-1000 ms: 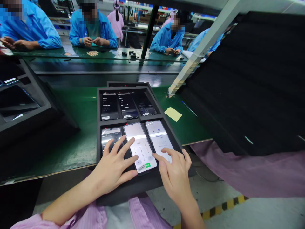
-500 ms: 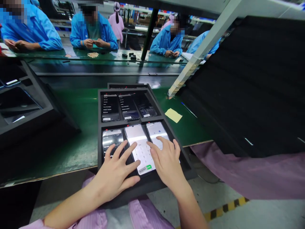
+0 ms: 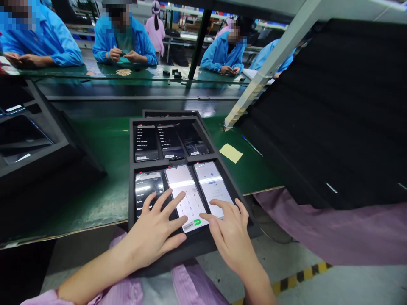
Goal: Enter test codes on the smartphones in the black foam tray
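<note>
Comparing this moment with the one half a second before, we find the right hand [image 3: 230, 231] drawn back toward the near edge of the black foam six-pocket tray [image 3: 190, 250]. Its fingers had been spread over the white-lit phone in the near right pocket [image 3: 212, 186]; now only the fingertips [image 3: 216, 202] rest on the lower part of that screen, and the thumb lies just beside the green key of the middle phone showing a white dial pad [image 3: 187, 197]. More of the right phone's screen is uncovered.

The left hand [image 3: 155, 231] has barely shifted: it lies flat, fingers fanned, over the dark phone with a white text menu in the near left pocket [image 3: 144, 190], the forefinger reaching onto the dial pad. Both hands are spread flat and grip nothing. We judge that key entry on the middle handset is under way, with the right hand placed for the call key.

The tray overhangs the near edge of the green tabletop [image 3: 108, 169]. Its far row holds three dark phones [image 3: 170, 142]. A yellow paper slip [image 3: 231, 152] lies to its right, and a larger black foam tray [image 3: 34, 144] stands to the left. Workers in blue coats [image 3: 125, 40] sit across the line.
</note>
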Available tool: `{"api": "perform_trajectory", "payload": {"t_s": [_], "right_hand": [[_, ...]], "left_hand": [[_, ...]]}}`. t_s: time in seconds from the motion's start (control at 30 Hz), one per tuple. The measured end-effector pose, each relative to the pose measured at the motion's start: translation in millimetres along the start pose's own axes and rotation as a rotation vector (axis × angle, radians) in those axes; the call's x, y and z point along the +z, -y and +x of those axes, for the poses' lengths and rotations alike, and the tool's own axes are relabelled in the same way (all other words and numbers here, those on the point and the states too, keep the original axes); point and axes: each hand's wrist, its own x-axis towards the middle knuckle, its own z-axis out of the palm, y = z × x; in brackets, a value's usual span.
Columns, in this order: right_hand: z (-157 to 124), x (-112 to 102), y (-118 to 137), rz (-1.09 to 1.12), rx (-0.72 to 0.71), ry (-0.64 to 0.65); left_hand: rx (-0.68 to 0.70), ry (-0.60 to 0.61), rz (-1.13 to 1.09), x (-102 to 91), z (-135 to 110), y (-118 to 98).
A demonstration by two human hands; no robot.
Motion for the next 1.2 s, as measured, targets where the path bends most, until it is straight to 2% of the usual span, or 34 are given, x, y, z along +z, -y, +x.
{"api": "perform_trajectory", "payload": {"t_s": [0.2, 0.4, 0.53, 0.63, 0.77, 0.97, 1.07, 1.2], "right_hand": [[3, 1, 5, 0.026, 0.022, -0.052], [8, 5, 10, -0.012, -0.018, 0.049], [8, 5, 10, -0.004, -0.025, 0.049], [5, 1, 8, 0.028, -0.023, -0.05], [2, -5, 2, 0.014, -0.011, -0.153], [2, -3, -1, -0.023, 0.005, -0.062], [3, -2, 0, -0.031, 0.044, -0.009], [4, -3, -1, -0.054, 0.023, 0.02]], "left_hand": [[-0.011, -0.081, 0.053, 1.4, -2, 3], [-0.027, -0.164, 0.063, 10.6, -5, 5], [-0.016, -0.127, 0.051, 6.8, -1, 3], [-0.012, -0.076, 0.052, 2.5, 3, 3], [-0.012, -0.072, 0.059, 2.9, 3, 3], [0.015, -0.104, 0.041, 8.8, 0, 2], [0.017, -0.085, 0.025, 8.8, 0, 1], [0.025, -0.017, -0.008, 5.3, 3, 0]]}}
